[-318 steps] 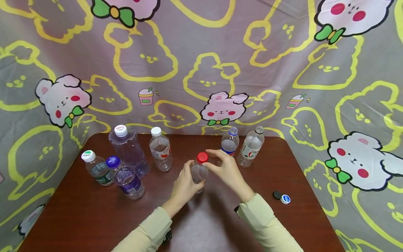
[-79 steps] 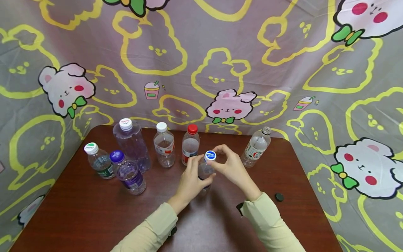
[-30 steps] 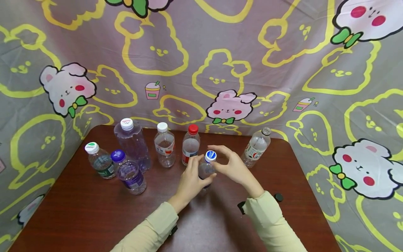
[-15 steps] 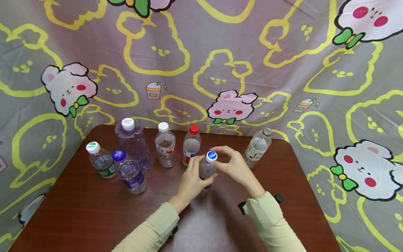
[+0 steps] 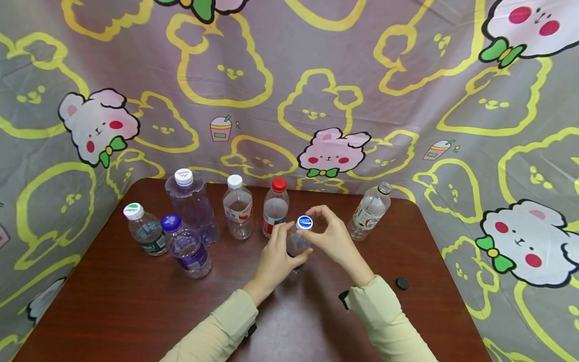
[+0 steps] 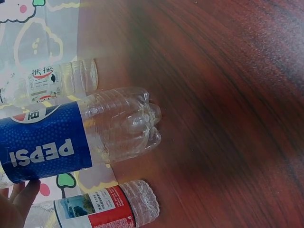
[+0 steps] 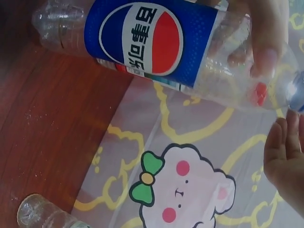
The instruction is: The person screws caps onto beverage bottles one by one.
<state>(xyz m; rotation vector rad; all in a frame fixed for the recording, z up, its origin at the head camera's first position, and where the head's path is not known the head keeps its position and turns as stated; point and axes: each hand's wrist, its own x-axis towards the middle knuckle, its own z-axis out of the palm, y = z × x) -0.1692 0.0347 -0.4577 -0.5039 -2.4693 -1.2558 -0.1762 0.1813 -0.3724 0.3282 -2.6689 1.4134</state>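
A clear Pepsi bottle (image 5: 298, 243) stands over the table's middle, its blue label plain in the left wrist view. My left hand (image 5: 277, 256) grips its upper body, fingers curled round one side and thumb at the front. At the neck sits a white cap with a blue top (image 5: 304, 222); my right hand (image 5: 333, 240) pinches this cap between thumb and fingers. The right wrist view shows the bottle's round logo (image 7: 142, 40) and the left hand's fingers (image 7: 263, 47) around its shoulder. Just behind stands a red-capped bottle (image 5: 275, 208).
Left on the table (image 5: 113, 311) stand a green-and-white-capped bottle (image 5: 148, 234), a purple-capped bottle (image 5: 187, 251), a large violet-tinted bottle (image 5: 194, 206) and a white-capped bottle (image 5: 237, 211). At right stand an uncapped bottle (image 5: 367, 212) and a loose black cap (image 5: 401, 283).
Earlier both hands held the red-capped bottle, which now stands in the back row. The Pepsi bottle came forward from the back, and its cap left the table. Lately the right hand turns the cap.
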